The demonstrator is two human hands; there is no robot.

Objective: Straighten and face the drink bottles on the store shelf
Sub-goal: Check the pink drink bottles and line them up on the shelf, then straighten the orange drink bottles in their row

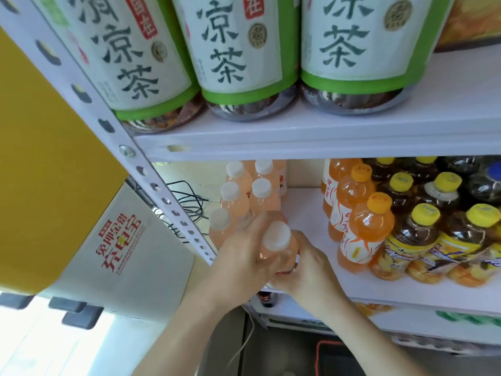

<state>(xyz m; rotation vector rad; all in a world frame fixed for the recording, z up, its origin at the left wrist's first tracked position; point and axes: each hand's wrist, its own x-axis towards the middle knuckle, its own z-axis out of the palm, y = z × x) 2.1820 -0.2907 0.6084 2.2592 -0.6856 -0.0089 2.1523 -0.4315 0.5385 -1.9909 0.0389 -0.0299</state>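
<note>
A pale pink drink bottle with a white cap [276, 240] stands at the front edge of the middle shelf [306, 213]. My left hand [244, 256] grips it from the left and my right hand [306, 267] holds its lower part from the right. Behind it stand several more pink bottles with white caps [244, 191] in two rows. To the right stand three orange bottles [363, 221] in a row, then several dark tea bottles with yellow caps [423, 232].
Three large green-and-white herbal tea bottles [238, 55] stand on the upper shelf. A perforated white upright [151, 180] runs down the left. Black cables [187, 202] lie behind it, and a white charging kiosk with red lettering [122, 240] stands at the left. Lower shelves hold more drinks.
</note>
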